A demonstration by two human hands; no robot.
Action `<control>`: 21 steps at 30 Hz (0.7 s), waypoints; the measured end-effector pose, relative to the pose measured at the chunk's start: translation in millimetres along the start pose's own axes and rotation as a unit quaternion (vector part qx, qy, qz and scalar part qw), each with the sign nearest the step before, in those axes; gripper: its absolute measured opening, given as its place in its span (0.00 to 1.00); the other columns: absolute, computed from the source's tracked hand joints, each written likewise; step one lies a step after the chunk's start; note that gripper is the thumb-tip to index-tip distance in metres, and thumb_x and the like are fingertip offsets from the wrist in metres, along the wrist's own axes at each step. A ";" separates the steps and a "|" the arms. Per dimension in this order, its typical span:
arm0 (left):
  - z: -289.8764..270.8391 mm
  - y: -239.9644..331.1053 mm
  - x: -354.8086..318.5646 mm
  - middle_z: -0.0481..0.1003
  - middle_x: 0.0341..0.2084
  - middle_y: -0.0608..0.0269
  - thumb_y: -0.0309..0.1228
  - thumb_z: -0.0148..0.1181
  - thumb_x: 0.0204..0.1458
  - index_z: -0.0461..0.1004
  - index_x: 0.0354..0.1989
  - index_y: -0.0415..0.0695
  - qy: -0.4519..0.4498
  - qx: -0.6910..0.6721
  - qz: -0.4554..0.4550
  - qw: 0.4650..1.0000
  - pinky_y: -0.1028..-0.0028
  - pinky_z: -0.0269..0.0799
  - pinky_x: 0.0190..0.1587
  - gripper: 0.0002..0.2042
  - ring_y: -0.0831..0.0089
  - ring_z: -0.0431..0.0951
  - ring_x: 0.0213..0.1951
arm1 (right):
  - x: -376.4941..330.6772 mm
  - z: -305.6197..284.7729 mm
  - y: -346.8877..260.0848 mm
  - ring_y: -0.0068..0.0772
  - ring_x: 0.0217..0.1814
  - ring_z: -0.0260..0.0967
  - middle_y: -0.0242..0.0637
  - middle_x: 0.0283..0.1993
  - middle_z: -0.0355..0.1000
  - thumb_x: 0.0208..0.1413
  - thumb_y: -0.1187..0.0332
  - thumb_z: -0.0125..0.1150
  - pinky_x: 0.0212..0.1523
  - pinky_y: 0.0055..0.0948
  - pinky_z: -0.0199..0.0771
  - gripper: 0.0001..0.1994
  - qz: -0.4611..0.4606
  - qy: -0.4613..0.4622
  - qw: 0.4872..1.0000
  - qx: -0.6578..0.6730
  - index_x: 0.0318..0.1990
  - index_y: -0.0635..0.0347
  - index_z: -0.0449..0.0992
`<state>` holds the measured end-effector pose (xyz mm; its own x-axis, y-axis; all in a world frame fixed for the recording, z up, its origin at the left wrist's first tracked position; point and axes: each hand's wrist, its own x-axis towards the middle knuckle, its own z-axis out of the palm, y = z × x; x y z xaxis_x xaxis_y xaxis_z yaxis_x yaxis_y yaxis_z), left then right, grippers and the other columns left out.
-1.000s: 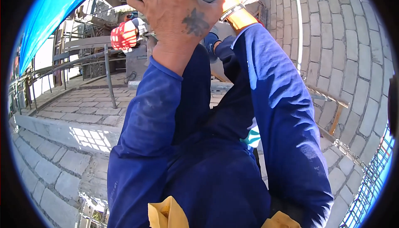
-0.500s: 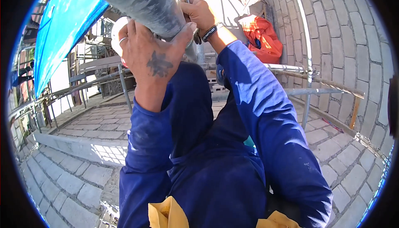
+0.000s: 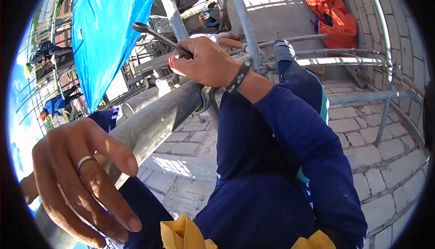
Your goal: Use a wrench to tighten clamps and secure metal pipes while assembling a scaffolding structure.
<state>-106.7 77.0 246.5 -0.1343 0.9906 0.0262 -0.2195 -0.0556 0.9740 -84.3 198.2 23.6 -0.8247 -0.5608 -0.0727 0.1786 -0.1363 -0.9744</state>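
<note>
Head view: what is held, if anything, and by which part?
The right hand grips a wrench-like tool by its lower part, rounded end free; the left hand holds nothing.

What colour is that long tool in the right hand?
Dark grey, almost black. The long tool in the right hand shows best in the head view.

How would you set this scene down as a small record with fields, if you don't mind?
Left hand: open, fingers spread, a ring on one; in front of the thick pipe, contact unclear
Right hand: closed around a dark metal tool with a rounded end; dark wristband on the wrist
Thick pipe: grey, slanting from lower left up toward the right hand
Upper left: blue tarp, hanging
Upper right: orange sheet, bunched up
Ground: pale paving blocks
</note>
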 end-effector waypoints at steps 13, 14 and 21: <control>5.3 -1.5 4.6 0.62 0.04 0.72 0.32 0.52 0.43 0.56 0.06 0.50 0.087 0.118 0.028 0.989 0.79 0.65 0.16 0.17 0.80 0.64 0.08 | -7.0 -11.8 -10.6 0.13 0.22 0.57 0.25 0.20 0.63 0.41 0.76 0.54 0.26 0.17 0.58 0.03 0.071 -0.122 0.985 0.101 0.25 0.63 0.67; 16.2 0.5 8.6 0.62 0.04 0.72 0.32 0.52 0.43 0.56 0.06 0.50 0.086 0.117 0.035 0.989 0.79 0.65 0.16 0.17 0.80 0.64 0.08 | -7.5 -14.3 -7.6 0.13 0.23 0.58 0.25 0.21 0.64 0.41 0.76 0.54 0.27 0.17 0.59 0.03 0.072 -0.118 0.985 0.106 0.26 0.63 0.68; 49.5 13.0 1.0 0.67 0.11 0.70 0.30 0.51 0.45 0.64 0.15 0.47 0.420 0.076 -0.038 0.904 0.77 0.66 0.24 0.09 0.77 0.69 0.15 | 1.0 -15.8 -20.5 0.14 0.26 0.61 0.25 0.22 0.65 0.43 0.75 0.56 0.32 0.17 0.61 0.04 0.034 -0.180 0.982 0.053 0.28 0.62 0.69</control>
<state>-61.8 83.4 270.3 -0.8241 0.5434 -0.1596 -0.1326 0.0890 0.9872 -97.4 213.3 40.2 -0.5686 -0.8217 -0.0377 0.2977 -0.1628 -0.9407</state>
